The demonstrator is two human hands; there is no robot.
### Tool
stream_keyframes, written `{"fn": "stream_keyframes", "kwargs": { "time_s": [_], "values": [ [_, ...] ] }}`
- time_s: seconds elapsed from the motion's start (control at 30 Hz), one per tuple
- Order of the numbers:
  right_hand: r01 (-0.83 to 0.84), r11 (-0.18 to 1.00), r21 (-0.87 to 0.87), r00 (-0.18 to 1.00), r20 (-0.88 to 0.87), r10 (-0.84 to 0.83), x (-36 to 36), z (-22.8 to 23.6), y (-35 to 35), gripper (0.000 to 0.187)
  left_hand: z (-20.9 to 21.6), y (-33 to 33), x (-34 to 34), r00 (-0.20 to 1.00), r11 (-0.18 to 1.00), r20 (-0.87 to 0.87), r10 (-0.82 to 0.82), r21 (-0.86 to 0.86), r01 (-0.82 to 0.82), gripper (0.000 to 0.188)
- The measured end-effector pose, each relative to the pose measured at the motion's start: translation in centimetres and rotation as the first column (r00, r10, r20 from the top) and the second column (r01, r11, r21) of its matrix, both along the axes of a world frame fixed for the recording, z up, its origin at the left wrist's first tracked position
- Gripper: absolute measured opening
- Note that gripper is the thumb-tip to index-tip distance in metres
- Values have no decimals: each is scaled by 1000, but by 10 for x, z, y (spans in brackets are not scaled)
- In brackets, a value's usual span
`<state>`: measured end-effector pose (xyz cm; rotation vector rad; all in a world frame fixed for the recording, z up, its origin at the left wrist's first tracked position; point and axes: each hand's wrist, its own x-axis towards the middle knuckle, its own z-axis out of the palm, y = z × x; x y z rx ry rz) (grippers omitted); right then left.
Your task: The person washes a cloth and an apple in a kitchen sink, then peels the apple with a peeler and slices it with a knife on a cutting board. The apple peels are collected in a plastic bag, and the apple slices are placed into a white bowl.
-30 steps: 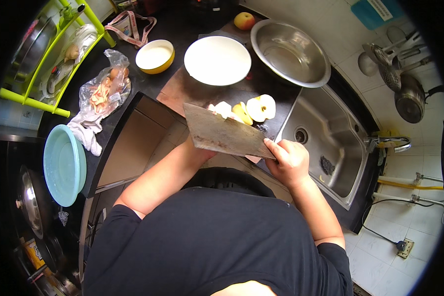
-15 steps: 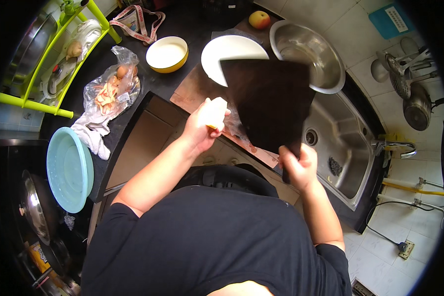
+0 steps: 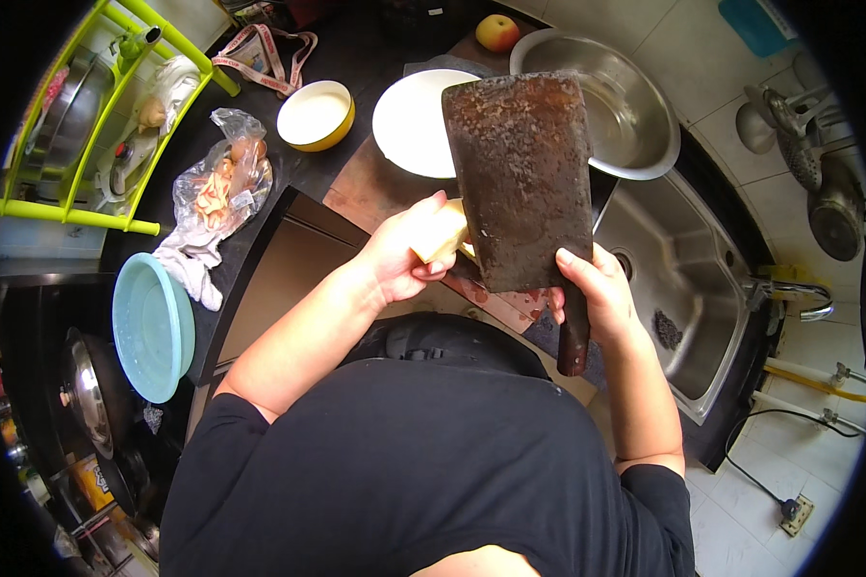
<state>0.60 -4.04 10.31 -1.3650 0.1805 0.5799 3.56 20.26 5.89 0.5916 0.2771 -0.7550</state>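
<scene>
My right hand (image 3: 601, 293) is closed around the handle of a dark, stained cleaver (image 3: 524, 183), its broad blade upright in front of me. Beside the blade's left edge, my left hand (image 3: 399, 250) grips a pale yellow peeled apple (image 3: 441, 234) with flat cut faces. A small part of the apple shows close to the blade; whether they touch is hard to tell. Beneath both hands lies a wooden cutting board (image 3: 361, 188), partly covered. The cleaver hides the right side of a white plate (image 3: 416, 120) on the board.
A steel basin (image 3: 649, 159) overlaps the sink (image 3: 702, 317) at right, near a whole apple (image 3: 496, 34). To the left are a yellow bowl (image 3: 315, 115), a plastic bag with peelings (image 3: 216, 192), a white cloth (image 3: 194, 264), a light blue basin (image 3: 154, 327) and a green rack (image 3: 77, 216).
The cleaver has turned more upright and come closer to the apple, its blade no longer blurred. My left hand has shifted slightly right and lower, and the view has tilted a little.
</scene>
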Motion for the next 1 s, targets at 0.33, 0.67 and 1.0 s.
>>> {"fn": "stream_keyframes", "kwargs": {
  "time_s": [0.33, 0.67, 1.0],
  "values": [
    [-17, 1000, 24, 999, 34, 16, 6, -4, -16, 25, 6, -16, 8, 993, 993, 18, -114, 31, 114, 29],
    [165, 986, 26, 986, 36, -166, -9, 1, 15, 24, 15, -1, 29, 985, 982, 42, -169, 89, 164, 29],
    [272, 961, 46, 962, 17, -273, -16, 5, 51, 25, 14, 18, 52, 944, 944, 32, -330, 33, 329, 20]
  ]
}}
